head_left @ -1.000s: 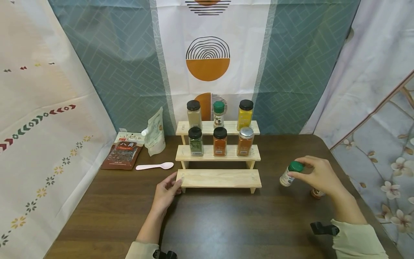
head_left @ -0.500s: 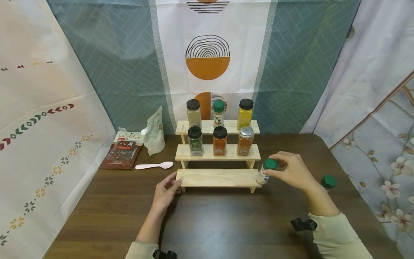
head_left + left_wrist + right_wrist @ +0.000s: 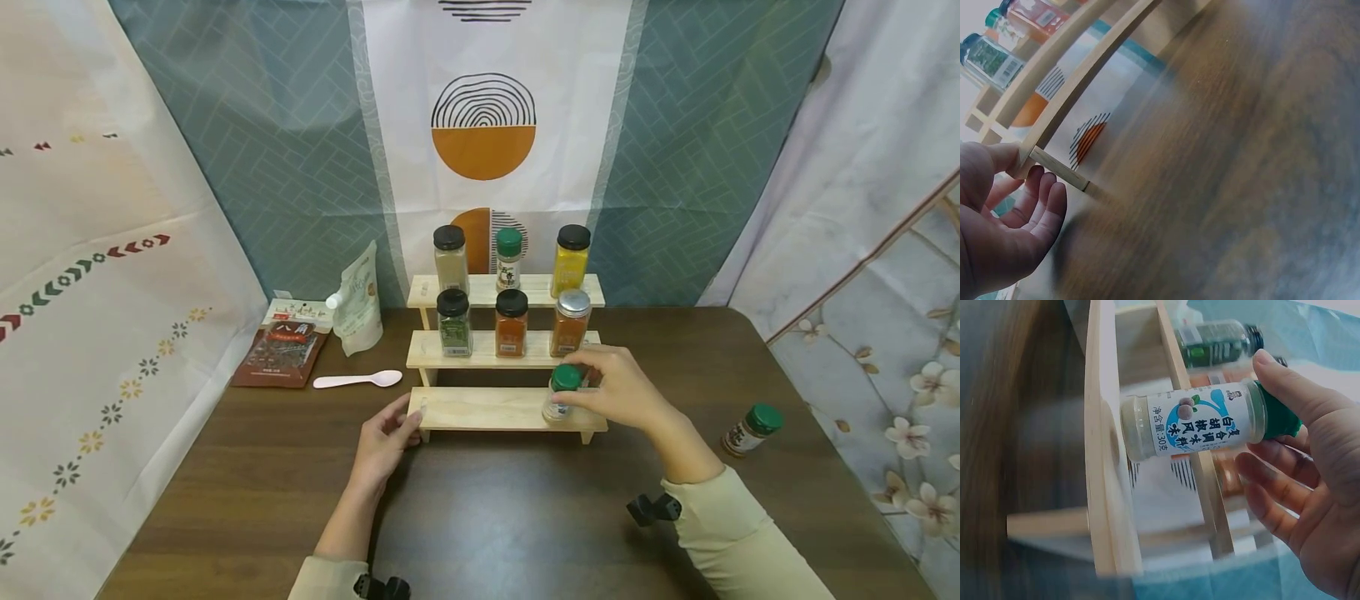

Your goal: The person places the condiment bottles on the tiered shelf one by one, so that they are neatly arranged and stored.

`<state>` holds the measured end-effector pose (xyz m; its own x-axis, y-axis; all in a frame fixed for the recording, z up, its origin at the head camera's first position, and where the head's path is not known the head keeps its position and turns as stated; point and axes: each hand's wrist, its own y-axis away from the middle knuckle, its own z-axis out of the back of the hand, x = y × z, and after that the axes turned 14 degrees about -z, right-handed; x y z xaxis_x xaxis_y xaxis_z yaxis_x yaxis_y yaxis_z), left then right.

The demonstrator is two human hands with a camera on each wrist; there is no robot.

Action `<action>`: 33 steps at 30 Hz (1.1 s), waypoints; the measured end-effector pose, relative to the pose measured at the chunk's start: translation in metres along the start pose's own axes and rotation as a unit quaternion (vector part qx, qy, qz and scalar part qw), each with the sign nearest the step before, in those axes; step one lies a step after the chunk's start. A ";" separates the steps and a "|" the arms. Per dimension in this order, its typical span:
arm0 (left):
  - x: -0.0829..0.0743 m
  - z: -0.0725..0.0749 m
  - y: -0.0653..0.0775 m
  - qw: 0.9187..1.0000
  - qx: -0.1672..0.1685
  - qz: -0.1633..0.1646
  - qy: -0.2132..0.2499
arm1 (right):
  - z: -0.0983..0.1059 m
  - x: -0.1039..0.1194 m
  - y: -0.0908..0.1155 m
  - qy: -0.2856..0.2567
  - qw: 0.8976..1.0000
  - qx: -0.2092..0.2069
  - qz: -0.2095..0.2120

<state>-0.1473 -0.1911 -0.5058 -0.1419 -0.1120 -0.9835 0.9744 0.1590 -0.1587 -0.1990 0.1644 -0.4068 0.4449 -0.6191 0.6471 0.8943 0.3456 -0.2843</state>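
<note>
My right hand (image 3: pixel 622 387) pinches the green cap of a small spice bottle (image 3: pixel 556 405) at the right part of the lowest step. White pepper seasoning is printed in Chinese on the bottle's label (image 3: pixel 1197 420) in the right wrist view; its base is at the step, and I cannot tell whether it bears on it. My left hand (image 3: pixel 384 442) grips the left end of the three-step wooden rack (image 3: pixel 480 408), thumb and fingers around the board's corner in the left wrist view. Jars with black, green and silver lids stand on the two upper steps, among them a green herb jar (image 3: pixel 454 333).
Another green-capped spice bottle (image 3: pixel 752 429) leans or stands on the table (image 3: pixel 495 517) at the right. Left of the rack lie a pink spoon (image 3: pixel 360 380) and a brown star anise packet (image 3: pixel 281 346); a spouted pouch (image 3: pixel 360 308) stands behind them. Curtains hang around.
My right hand has carried the spice bottle leftward from the table's right side to the lowest step. The other green-capped bottle has come into full view. My left hand stays on the rack.
</note>
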 end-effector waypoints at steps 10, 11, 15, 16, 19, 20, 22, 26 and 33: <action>0.002 0.001 -0.002 1.000 0.003 -0.006 0.003 | -0.031 0.026 -0.019 -0.001 1.000 0.016 -0.008; 0.002 0.001 -0.002 1.000 0.004 -0.007 0.003 | -0.034 0.028 -0.021 -0.002 1.000 0.015 -0.007; 0.001 0.000 -0.002 1.000 0.002 -0.007 0.006 | -0.046 0.035 -0.028 0.016 1.000 0.011 0.002; 0.001 -0.001 -0.001 1.000 0.002 -0.006 0.006 | -0.048 0.037 -0.029 0.021 1.000 0.010 0.004; 0.000 -0.001 -0.001 1.000 0.005 -0.007 0.005 | -0.056 0.042 -0.034 0.030 0.999 0.010 0.006; 0.000 -0.001 -0.001 1.000 0.006 -0.005 0.005 | -0.058 0.044 -0.035 0.031 0.999 0.010 0.006; -0.001 -0.001 -0.001 1.000 0.007 -0.004 0.005 | -0.063 0.047 -0.038 0.031 0.999 0.008 0.010; -0.001 0.000 0.000 1.000 0.005 -0.002 0.003 | -0.071 0.052 -0.042 0.031 0.999 0.007 0.022; 0.000 0.001 0.000 1.000 0.002 -0.001 0.006 | -0.078 0.055 -0.041 0.016 1.000 0.014 0.015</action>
<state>-0.1467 -0.1922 -0.5056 -0.1455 -0.1014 -0.9842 0.9750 0.1542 -0.1600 -0.2079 0.0611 -0.4150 0.4740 -0.6301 0.6150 0.8786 0.3842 -0.2836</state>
